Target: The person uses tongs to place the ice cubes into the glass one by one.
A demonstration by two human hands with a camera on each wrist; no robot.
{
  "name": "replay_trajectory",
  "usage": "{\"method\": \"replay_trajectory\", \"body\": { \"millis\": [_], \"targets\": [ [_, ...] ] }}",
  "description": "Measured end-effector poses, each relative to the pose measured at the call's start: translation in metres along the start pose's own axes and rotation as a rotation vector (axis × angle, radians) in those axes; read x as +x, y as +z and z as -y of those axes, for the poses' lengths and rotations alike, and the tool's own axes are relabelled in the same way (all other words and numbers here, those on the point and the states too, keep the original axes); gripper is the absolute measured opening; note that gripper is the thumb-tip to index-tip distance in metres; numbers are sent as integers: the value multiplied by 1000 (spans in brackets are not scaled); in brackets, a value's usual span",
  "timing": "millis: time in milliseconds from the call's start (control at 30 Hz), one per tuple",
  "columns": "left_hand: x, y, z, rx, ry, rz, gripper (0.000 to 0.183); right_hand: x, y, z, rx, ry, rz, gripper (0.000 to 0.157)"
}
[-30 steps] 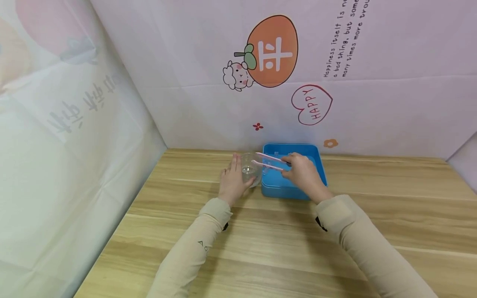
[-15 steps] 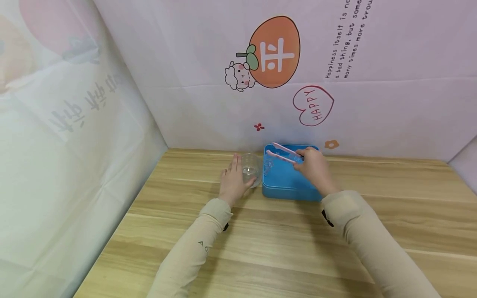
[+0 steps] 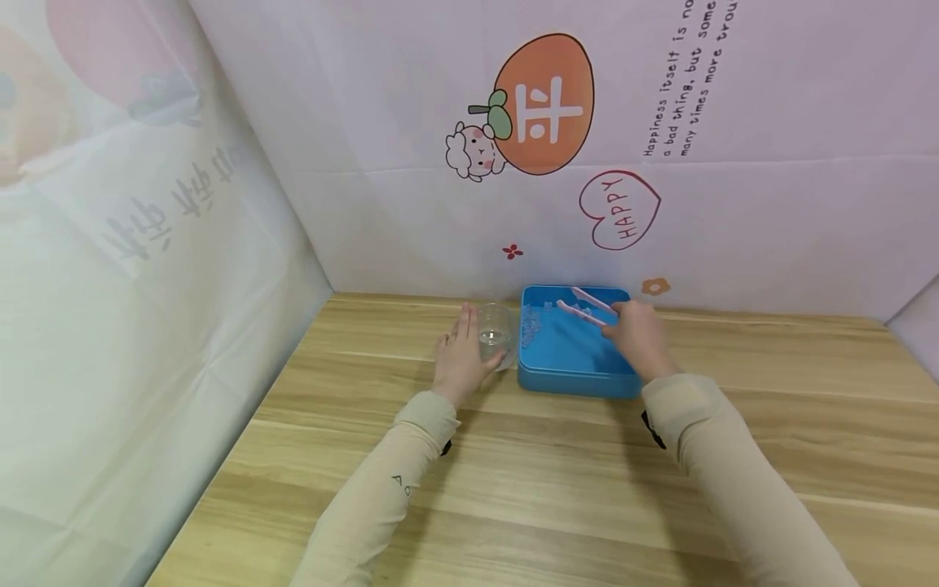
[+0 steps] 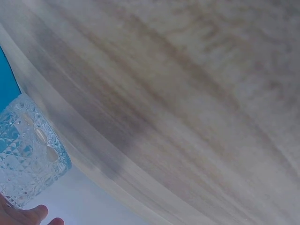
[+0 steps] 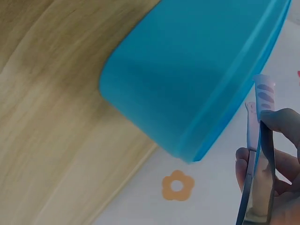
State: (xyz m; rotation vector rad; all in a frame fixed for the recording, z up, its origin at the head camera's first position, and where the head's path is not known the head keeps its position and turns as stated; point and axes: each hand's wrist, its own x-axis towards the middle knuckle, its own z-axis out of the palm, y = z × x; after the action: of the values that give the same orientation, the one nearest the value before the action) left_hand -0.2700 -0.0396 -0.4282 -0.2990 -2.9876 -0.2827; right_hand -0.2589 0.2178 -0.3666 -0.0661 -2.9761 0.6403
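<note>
My left hand (image 3: 458, 359) holds a clear glass (image 3: 497, 330) on the table, fingers along its left side and thumb at the front. Its cut-patterned wall (image 4: 33, 145) shows in the left wrist view. Just right of the glass stands a blue box (image 3: 575, 381), with several small clear pieces (image 3: 530, 326) at its left side. Between finger and thumb my right hand (image 3: 640, 334) grips tongs (image 3: 587, 313) with pink tips and metal arms (image 5: 260, 187). The tong tips are spread apart over the box's back part. Whether a piece lies between them is too small to tell.
The wood-grain table (image 3: 528, 489) meets a white printed cloth (image 3: 411, 228) right behind the box. Another cloth (image 3: 183, 342) hangs along the table's left edge.
My right hand has moved right with the tongs, from the glass's rim to over the back of the box. My left hand has stayed at the glass.
</note>
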Motion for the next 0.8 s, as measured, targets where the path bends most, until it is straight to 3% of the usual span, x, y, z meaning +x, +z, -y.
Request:
{"method": "replay_trajectory", "body": {
  "millis": [500,800],
  "targets": [
    [1,1,1,-11,7,-3,93,-1,17,-15,-73,-23,-68,32],
    [2,2,2,-17,8,0,94,2,22,-13,-88,13,-43,33]
  ]
}}
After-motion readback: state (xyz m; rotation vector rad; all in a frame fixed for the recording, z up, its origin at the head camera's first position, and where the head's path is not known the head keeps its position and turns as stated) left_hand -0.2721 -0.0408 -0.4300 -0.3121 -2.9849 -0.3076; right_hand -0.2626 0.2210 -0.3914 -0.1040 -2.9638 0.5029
